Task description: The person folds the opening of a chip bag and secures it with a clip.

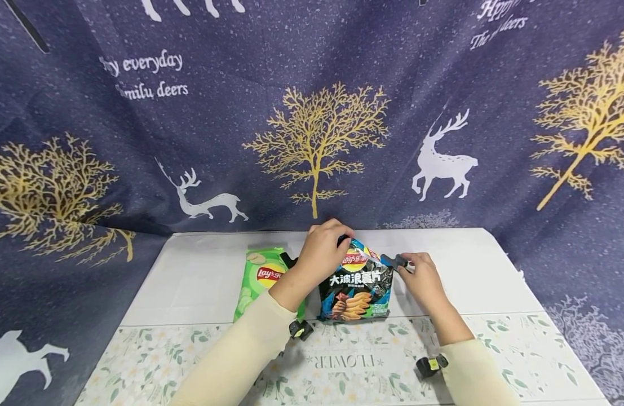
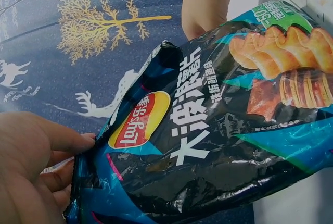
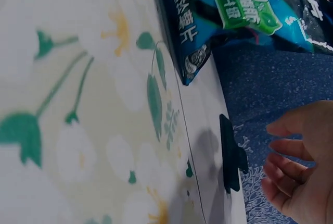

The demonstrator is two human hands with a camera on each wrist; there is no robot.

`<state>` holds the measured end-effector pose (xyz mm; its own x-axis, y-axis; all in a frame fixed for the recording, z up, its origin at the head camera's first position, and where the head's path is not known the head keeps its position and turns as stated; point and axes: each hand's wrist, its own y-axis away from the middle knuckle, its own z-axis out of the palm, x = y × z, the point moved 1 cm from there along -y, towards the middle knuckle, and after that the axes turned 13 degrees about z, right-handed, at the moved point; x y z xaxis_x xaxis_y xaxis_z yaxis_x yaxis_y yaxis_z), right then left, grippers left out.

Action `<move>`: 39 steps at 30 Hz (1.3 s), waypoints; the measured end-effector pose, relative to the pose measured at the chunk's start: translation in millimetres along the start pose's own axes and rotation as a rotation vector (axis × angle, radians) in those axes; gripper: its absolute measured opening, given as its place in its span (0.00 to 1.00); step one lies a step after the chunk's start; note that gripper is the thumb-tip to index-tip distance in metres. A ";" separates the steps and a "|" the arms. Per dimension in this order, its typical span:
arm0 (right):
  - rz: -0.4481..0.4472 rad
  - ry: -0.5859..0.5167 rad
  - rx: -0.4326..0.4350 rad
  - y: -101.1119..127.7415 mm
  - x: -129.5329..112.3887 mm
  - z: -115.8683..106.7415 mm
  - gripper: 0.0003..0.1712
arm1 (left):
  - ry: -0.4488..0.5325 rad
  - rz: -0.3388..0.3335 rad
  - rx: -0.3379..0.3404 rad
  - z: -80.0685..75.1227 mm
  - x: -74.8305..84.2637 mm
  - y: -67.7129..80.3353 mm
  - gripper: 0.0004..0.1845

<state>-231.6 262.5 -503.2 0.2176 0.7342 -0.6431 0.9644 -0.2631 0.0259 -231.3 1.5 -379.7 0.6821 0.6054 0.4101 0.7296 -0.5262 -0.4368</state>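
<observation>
A black and blue Lay's potato chip bag (image 1: 359, 287) stands on the table, its printed front facing me. My left hand (image 1: 324, 248) pinches the top edge of that bag; in the left wrist view, the thumb and fingers (image 2: 73, 140) hold the corner, and the top edge looks open and crumpled. A dark flat piece that looks like a bag clip (image 3: 231, 153) lies right of the bag. Beside it is my right hand (image 1: 424, 279), fingers loosely bent, with a gap to the clip in the right wrist view.
A green Lay's bag (image 1: 256, 282) lies to the left, partly hidden by my left forearm. Another dark piece (image 1: 288, 260) shows beside it, mostly behind my left hand. The white table (image 1: 200, 276) has a flowered mat (image 1: 154, 361) along its front. A blue patterned cloth (image 1: 312, 113) hangs behind.
</observation>
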 end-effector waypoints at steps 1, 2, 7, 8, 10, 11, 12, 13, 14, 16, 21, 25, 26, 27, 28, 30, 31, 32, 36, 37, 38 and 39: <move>0.000 0.011 -0.002 -0.9 0.0 0.2 0.26 | 0.000 0.001 0.000 0.0 -0.1 0.0 0.09; 0.002 0.021 -0.007 -1.8 0.1 0.6 0.27 | -0.001 0.003 0.001 0.0 -0.2 0.1 0.09; 0.012 0.047 -0.009 -7.5 2.5 3.2 0.30 | -0.008 0.008 0.001 1.0 -1.0 0.3 0.09; 0.014 0.050 -0.006 -8.6 3.2 3.8 0.31 | -0.009 0.009 0.002 1.4 -1.2 0.4 0.09; 0.020 0.054 -0.002 -10.4 4.8 4.9 0.32 | -0.010 0.013 0.006 2.1 -1.5 0.3 0.09; 0.023 0.055 -0.001 -11.1 5.4 5.3 0.32 | -0.010 0.015 0.007 2.5 -1.6 0.3 0.09; 0.025 0.055 -0.001 -11.6 5.9 5.6 0.32 | -0.012 0.018 0.008 2.8 -1.8 0.3 0.09; 0.029 0.056 -0.003 -12.2 6.2 6.1 0.33 | -0.014 0.021 0.010 2.8 -1.9 0.4 0.09; 0.032 0.059 -0.008 -12.5 6.1 6.5 0.33 | -0.015 0.022 0.011 2.9 -2.0 0.4 0.09; 0.043 0.067 -0.023 -13.5 6.1 7.6 0.34 | -0.018 0.026 0.012 2.7 -2.1 0.5 0.09; 0.057 0.127 -0.066 -15.3 6.4 10.3 0.35 | 0.000 0.024 0.014 2.4 -1.7 1.2 0.09; 0.049 0.186 -0.069 -16.8 8.8 12.4 0.35 | 0.013 0.023 0.015 3.7 -2.1 1.4 0.09; 0.048 0.195 -0.068 -17.3 9.5 13.1 0.35 | 0.012 0.023 0.015 4.0 -2.3 1.6 0.09; 0.046 0.201 -0.065 -17.8 9.9 13.6 0.35 | 0.009 0.023 0.014 4.4 -2.4 1.9 0.09; 0.044 0.202 -0.061 -18.2 10.2 13.9 0.34 | 0.006 0.022 0.015 4.5 -2.7 1.9 0.09; 0.038 0.204 -0.051 -19.1 10.5 14.7 0.33 | 0.004 0.023 0.020 4.3 -3.1 1.8 0.09; 0.034 0.206 -0.046 -19.7 10.6 15.0 0.33 | 0.001 0.025 0.021 4.2 -3.3 1.9 0.09; 0.031 0.206 -0.041 -20.1 10.3 15.2 0.33 | -0.001 0.026 0.024 4.0 -3.5 1.8 0.09; 0.018 0.214 -0.034 -20.1 9.2 15.1 0.32 | 0.003 0.023 0.027 3.3 -4.3 2.0 0.09; 0.014 0.215 -0.036 -19.8 8.9 14.9 0.32 | -0.001 0.023 0.025 3.3 -4.5 2.1 0.09; 0.011 0.216 -0.038 -19.4 8.6 14.6 0.32 | 0.000 0.021 0.024 3.3 -4.5 2.3 0.09; 0.009 0.217 -0.040 -19.0 8.3 14.3 0.32 | 0.001 0.019 0.023 3.0 -4.6 2.4 0.09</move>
<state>-250.4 264.6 -520.0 0.2492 0.8506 -0.4630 0.9666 -0.2483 0.0643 -232.8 -0.8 -385.0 0.6958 0.5948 0.4026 0.7153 -0.5235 -0.4628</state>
